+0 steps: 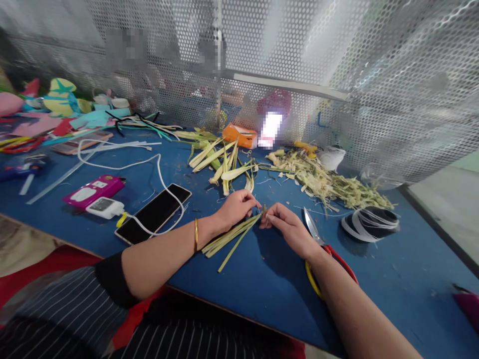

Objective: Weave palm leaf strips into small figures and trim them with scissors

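My left hand is closed in a pinch at the tied-looking end of a bundle of green stalks, which lies slanting on the table below it. A fine white thread seems to run at its fingertips. Facing it, my right hand also pinches, with a strand of thread at thumb and forefinger; the small stalk tip shows between both hands. To the right, scissors with red and yellow handles lie partly beneath my right forearm, blades apart. Farther right sits a black spool wound with white thread, from which a strand trails leftward.
Peeled husks and a heap of shredded plant scraps lie beyond my hands. Left are a dark phone, a white cable, a magenta device and a glue gun. A perforated metal screen borders the back.
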The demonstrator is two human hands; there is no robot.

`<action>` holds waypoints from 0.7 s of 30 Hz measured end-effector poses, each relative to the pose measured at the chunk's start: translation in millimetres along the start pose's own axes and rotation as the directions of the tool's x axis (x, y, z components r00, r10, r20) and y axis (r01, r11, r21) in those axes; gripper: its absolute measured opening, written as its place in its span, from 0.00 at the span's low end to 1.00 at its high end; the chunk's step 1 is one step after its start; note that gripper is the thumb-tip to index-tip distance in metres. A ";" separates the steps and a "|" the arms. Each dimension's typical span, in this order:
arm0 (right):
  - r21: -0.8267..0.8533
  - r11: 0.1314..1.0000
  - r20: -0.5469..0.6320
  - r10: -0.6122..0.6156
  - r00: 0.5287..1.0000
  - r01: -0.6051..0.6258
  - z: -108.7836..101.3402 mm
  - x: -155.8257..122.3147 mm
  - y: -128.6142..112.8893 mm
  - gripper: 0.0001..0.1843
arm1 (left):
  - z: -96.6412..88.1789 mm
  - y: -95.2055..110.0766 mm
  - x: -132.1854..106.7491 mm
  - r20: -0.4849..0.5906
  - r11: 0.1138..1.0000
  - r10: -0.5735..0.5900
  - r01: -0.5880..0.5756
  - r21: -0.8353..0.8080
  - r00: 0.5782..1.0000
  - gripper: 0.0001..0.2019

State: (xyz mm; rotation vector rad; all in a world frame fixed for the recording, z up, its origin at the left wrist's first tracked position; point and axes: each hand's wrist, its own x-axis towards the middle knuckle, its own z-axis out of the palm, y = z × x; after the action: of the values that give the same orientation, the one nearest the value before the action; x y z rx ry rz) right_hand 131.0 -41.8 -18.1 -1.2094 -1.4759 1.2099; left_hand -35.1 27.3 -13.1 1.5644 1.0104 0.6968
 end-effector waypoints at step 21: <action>-0.223 0.974 0.015 -0.032 0.999 0.035 -2.7 -2.6 -2.0 0.08 | -0.9 1.9 -2.6 0.190 0.957 0.139 -0.181 0.226 0.972 0.06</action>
State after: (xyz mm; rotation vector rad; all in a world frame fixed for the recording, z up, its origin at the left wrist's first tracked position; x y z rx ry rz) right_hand 133.8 -44.0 -15.8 -1.3215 -1.6689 1.0500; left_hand -36.6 25.3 -10.8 1.9024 0.8701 0.5512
